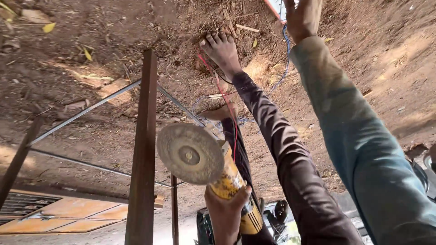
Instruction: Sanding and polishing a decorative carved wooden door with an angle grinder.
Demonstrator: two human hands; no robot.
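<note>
My left hand (225,213) comes in from the bottom edge and grips the yellow body of an angle grinder (234,190). Its worn round grey disc (190,154) faces the camera, right beside a brown upright steel post (143,136). My right arm in a blue-grey sleeve stretches to the top edge, where my right hand (302,18) is near a blue wire (286,50) and a white red-edged board (276,8). Its fingers are cut off by the frame. Two legs in dark trousers (272,131) end in bare feet (221,47) on the dirt.
Thin grey metal rods (86,111) run out from the post over bare earth with dry leaves and twigs. A red wire (222,93) trails along the legs. Orange panels (77,213) lie at bottom left, and dark machine parts (279,213) at bottom centre.
</note>
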